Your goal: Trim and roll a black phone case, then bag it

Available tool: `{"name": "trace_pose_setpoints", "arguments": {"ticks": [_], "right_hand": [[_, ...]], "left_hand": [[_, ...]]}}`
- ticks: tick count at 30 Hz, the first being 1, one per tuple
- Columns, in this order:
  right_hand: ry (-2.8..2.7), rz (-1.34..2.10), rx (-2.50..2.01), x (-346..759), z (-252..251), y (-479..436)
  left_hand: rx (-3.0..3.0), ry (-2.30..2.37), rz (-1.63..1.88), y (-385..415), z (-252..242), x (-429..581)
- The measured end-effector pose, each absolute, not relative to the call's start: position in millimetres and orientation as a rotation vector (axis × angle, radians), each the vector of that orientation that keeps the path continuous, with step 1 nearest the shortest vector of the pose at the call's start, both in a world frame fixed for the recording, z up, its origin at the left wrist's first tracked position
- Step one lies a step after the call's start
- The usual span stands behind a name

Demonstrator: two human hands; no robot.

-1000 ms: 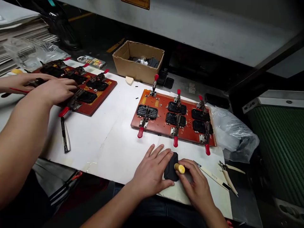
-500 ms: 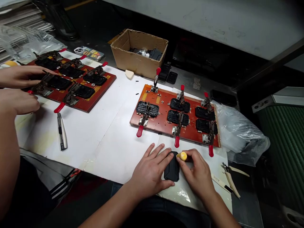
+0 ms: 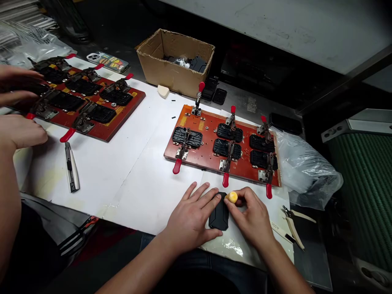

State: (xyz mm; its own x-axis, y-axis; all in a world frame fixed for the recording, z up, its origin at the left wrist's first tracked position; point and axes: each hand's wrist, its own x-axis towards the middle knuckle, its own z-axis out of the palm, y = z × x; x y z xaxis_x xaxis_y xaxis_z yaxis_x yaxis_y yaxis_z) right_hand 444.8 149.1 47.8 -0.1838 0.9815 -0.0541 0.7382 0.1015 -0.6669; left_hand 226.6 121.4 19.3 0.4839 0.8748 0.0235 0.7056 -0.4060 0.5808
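A small black plastic part lies flat on the white paper at the near edge of the bench. My left hand rests on it from the left, fingers spread, pinning it down. My right hand holds a tool with a yellow knob handle, its tip down at the part's upper right edge. Just beyond stands a red-brown fixture board with red-handled toggle clamps and several black parts clamped in it.
A co-worker's two hands work at a second red fixture board on the left. A utility knife, a cardboard box, a phone, a plastic bag, cutters and a flat stick lie around.
My right hand with the yellow-handled tool has shifted from the part's middle to its upper right edge. The co-worker's hands have drawn back to the left end of their board.
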Motion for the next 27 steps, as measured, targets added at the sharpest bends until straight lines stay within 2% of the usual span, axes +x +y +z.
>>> {"name": "trace_pose_setpoints", "arguments": {"ticks": [11,17,21,27], "right_hand": [[-1.838,0.741,-1.832,457,41,153],[-1.976,0.875,-1.683,448,43,147],[-2.027,0.809,-1.627,451,47,145],[-2.278,0.977,-1.429,452,56,143]], "left_hand": [[2.224,1.289,0.45,122,20,226],[2.23,1.294,0.435,122,20,228],[2.237,1.307,0.434,121,19,228],[2.252,1.293,0.412,120,22,227]]}}
